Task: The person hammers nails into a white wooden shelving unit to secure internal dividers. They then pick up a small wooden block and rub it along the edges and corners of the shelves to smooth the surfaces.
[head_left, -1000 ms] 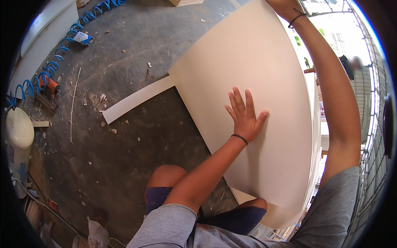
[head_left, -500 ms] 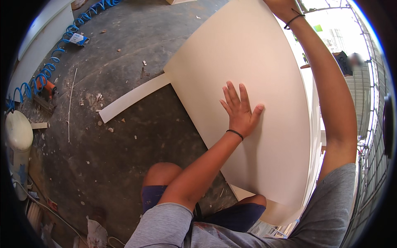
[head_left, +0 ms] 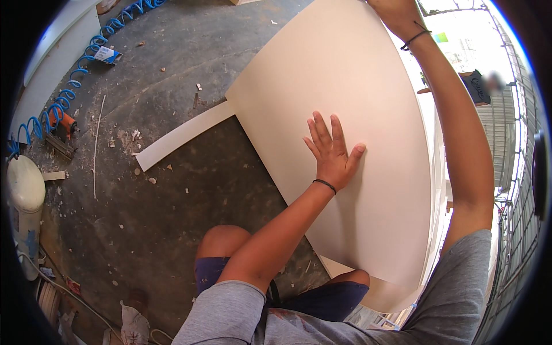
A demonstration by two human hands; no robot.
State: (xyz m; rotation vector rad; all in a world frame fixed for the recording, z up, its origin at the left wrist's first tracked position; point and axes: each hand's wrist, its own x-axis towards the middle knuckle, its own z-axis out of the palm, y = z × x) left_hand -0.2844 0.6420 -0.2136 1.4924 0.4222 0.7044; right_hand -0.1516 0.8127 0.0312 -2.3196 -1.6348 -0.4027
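Two hands on large cream panel, tilted above concrete floor.
Left hand [head_left: 330,155] flat on the panel [head_left: 356,86] face, fingers spread apart. Right hand [head_left: 397,14] clamped over its top edge, arm raised. Pale strip [head_left: 184,135] lies on floor [head_left: 172,218] beside panel.

The board [head_left: 356,115] lies right of the strip [head_left: 184,134], with the hose [head_left: 69,92] far left.

Head-worn fisheye, downward, close overhead
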